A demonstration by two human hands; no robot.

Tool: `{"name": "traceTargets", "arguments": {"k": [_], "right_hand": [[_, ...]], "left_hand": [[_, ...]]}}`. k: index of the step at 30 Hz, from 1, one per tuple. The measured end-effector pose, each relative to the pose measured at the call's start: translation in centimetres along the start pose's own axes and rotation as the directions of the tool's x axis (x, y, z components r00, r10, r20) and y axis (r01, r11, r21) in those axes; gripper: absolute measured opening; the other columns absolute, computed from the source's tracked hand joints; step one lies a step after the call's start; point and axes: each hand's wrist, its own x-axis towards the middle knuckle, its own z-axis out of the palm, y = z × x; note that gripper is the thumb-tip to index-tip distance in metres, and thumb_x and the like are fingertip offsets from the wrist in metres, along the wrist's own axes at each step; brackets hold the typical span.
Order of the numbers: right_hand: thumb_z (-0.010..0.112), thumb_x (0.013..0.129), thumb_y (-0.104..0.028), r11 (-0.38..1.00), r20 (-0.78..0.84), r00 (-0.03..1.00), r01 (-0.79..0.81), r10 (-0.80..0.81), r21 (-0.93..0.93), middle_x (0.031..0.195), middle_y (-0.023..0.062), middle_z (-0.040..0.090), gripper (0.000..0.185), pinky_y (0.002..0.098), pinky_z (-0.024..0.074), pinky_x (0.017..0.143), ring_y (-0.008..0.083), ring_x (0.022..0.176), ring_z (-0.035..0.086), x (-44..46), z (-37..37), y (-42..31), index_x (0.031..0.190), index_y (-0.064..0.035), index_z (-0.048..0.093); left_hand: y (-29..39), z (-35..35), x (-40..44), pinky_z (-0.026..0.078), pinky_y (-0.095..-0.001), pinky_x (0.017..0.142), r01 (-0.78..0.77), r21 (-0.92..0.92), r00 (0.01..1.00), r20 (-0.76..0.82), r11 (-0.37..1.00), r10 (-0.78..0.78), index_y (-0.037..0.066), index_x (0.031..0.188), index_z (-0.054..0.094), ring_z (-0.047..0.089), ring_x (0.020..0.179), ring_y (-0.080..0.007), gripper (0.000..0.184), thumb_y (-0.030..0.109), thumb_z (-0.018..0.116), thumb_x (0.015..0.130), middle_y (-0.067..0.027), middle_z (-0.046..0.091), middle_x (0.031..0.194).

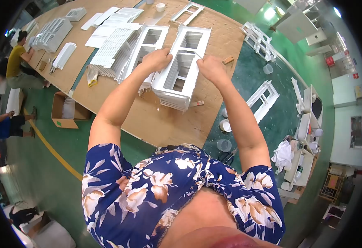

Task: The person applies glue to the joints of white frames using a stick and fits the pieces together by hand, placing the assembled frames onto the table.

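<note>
While left hand touches frame stack | right hand holds thin piece

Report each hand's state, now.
Left hand: fingers curled at the left edge of the stacked white rectangular frames; grip cannot be told.
Right hand: fingers curled at their right edge; grip cannot be told.

The only view looks down and forward from the wearer's head, close above the cardboard-covered tabletop, which spans upper left to centre.
</note>
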Motion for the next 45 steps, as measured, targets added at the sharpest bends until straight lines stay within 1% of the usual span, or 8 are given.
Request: {"name": "traceTargets", "arguments": {"k": [9, 13, 16, 20, 22, 30, 37, 45], "right_hand": [[0.045, 0.081, -0.037, 0.998, 0.058, 0.998, 0.031, -0.034, 0.046, 0.107, 0.0247, 0.062, 0.047, 0.0491, 0.0455, 0.087, 0.0397, 0.102, 0.059, -0.6, 0.4, 0.0, 0.102, 0.0010, 0.065], [0.045, 0.089, -0.041, 0.996, -0.186, 0.981, 0.066, -0.054, 0.059, 0.086, 0.0212, 0.063, 0.045, 0.0426, 0.0479, 0.074, 0.0359, 0.081, 0.061, -2.1, -0.6, 7.3, 0.090, -0.0015, 0.066], [0.044, 0.096, -0.029, 0.936, -0.582, 0.789, 0.329, -0.199, 0.125, 0.080, 0.0106, 0.061, 0.033, 0.0327, 0.0462, 0.074, 0.0260, 0.076, 0.058, -6.8, -4.3, 15.3, 0.093, -0.0034, 0.064], [0.042, 0.097, -0.031, 0.862, -0.490, 0.812, -0.031, 0.317, 0.506, 0.067, 0.0063, 0.059, 0.037, 0.0276, 0.0461, 0.059, 0.0140, 0.061, 0.055, -17.5, -5.0, 21.4, 0.090, -0.0008, 0.063], [0.036, 0.100, -0.031, 0.798, -0.427, 0.825, -0.047, 0.370, 0.601, 0.066, 0.0057, 0.058, 0.041, 0.0250, 0.0444, 0.056, 0.0104, 0.060, 0.052, -20.2, -0.2, 25.2, 0.091, -0.0016, 0.063], [0.043, 0.098, -0.027, 0.599, -0.133, 0.888, -0.180, 0.440, 0.780, 0.077, 0.0053, 0.064, 0.029, 0.0249, 0.0473, 0.060, 0.0104, 0.063, 0.057, -21.5, 13.3, 18.7, 0.100, -0.0031, 0.060], [0.054, 0.088, -0.022, 0.798, -0.323, 0.886, -0.081, 0.332, 0.598, 0.073, 0.0181, 0.062, 0.015, 0.0449, 0.0481, 0.059, 0.0367, 0.069, 0.061, -20.0, 13.7, 14.3, 0.087, -0.0078, 0.058], [0.057, 0.086, -0.019, 0.866, -0.454, 0.851, -0.003, 0.265, 0.499, 0.072, 0.0154, 0.061, 0.013, 0.0460, 0.0472, 0.058, 0.0361, 0.067, 0.060, -19.9, 11.6, 11.6, 0.080, -0.0072, 0.055]], "left_hand": [[-2.4, 2.8, 1.5, 0.044, -0.0474, 0.088, -0.009, 0.105, 0.999, 0.053, 0.994, 0.003, 0.008, 0.112, 0.057, 0.058, 0.101, -0.0383, 0.043, 0.041, 0.038, 0.091, -0.0206, 0.062, 0.107], [-2.5, 4.2, 2.6, 0.045, -0.0459, 0.087, 0.005, 0.103, 0.996, 0.086, 0.995, -0.014, 0.007, 0.113, 0.058, 0.059, 0.099, -0.0392, 0.048, 0.045, 0.040, 0.091, -0.0210, 0.064, 0.105], [3.9, 0.1, -3.1, 0.049, -0.0392, 0.077, -0.120, 0.016, 0.937, -0.329, 0.993, 0.119, 0.004, 0.103, 0.061, 0.064, 0.089, -0.0296, 0.031, 0.030, 0.049, 0.091, -0.0145, 0.066, 0.096], [11.7, 0.3, -13.6, 0.047, -0.0236, 0.063, -0.608, -0.633, 0.788, -0.556, 0.478, 0.266, 0.000, 0.100, 0.051, 0.057, 0.071, -0.0128, 0.013, 0.003, 0.056, 0.088, -0.0100, 0.060, 0.086], [14.9, 2.8, -16.0, 0.045, -0.0215, 0.060, -0.524, -0.825, 0.814, -0.411, 0.212, 0.411, -0.001, 0.101, 0.047, 0.054, 0.068, -0.0110, 0.014, 0.001, 0.053, 0.089, -0.0102, 0.058, 0.081], [17.3, 9.6, -4.7, 0.047, -0.0237, 0.056, -0.076, -0.879, 0.965, 0.053, 0.470, 0.255, -0.001, 0.097, 0.055, 0.057, 0.061, -0.0117, 0.016, 0.015, 0.057, 0.090, -0.0062, 0.060, 0.077], [22.7, 19.3, 8.0, 0.052, -0.0388, 0.079, -0.242, -0.241, 0.929, 0.222, 0.940, 0.296, 0.003, 0.102, 0.061, 0.065, 0.093, -0.0293, 0.044, 0.040, 0.067, 0.079, -0.0155, 0.066, 0.099], [29.9, 18.2, 9.4, 0.049, -0.0408, 0.088, -0.218, 0.055, 0.914, 0.361, 0.974, 0.184, 0.006, 0.110, 0.061, 0.060, 0.107, -0.0325, 0.052, 0.043, 0.071, 0.073, -0.0149, 0.062, 0.115]]}}
